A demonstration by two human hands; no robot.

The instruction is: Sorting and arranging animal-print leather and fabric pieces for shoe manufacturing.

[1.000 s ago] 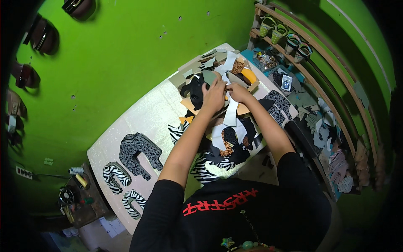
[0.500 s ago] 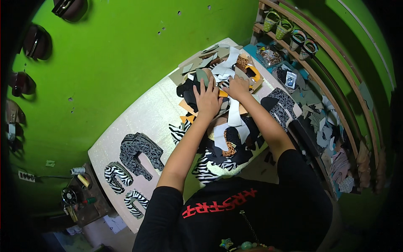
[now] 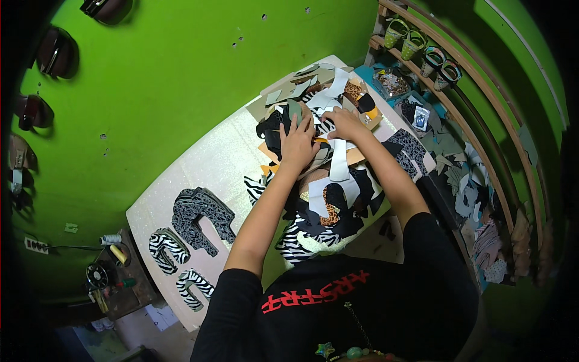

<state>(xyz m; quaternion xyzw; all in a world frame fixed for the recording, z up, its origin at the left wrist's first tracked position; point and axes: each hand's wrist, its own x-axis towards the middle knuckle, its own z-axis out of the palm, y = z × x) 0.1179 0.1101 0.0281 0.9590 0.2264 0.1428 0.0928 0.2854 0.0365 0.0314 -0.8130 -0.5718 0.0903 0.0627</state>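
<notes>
A heap of cut material scraps covers the far part of the table, with white, black, zebra, leopard, grey-green and orange pieces. My left hand (image 3: 297, 145) lies spread on the heap beside black scraps (image 3: 274, 123). My right hand (image 3: 347, 125) reaches into it from the right, thumb and fingers apart around a zebra-print scrap (image 3: 324, 127); no grip on it shows. A long white strip (image 3: 339, 161) hangs below that hand. Nearer my body lie a leopard-print piece (image 3: 330, 211) and zebra-print pieces (image 3: 292, 244).
Stacked U-shaped pieces, dark-patterned (image 3: 196, 214) and zebra-print (image 3: 167, 250), lie on the table's (image 3: 223, 151) left side. Another dark-patterned stack (image 3: 407, 151) sits right. A wooden rack (image 3: 467, 111) with small shoes (image 3: 413, 45) stands right, above scraps. A sewing machine part (image 3: 98, 276) is lower left.
My right hand has shifted slightly, its thumb and fingers now wider apart. Near it, the orange piece is less exposed and a black scrap shows there. My left hand stays nearly in place.
</notes>
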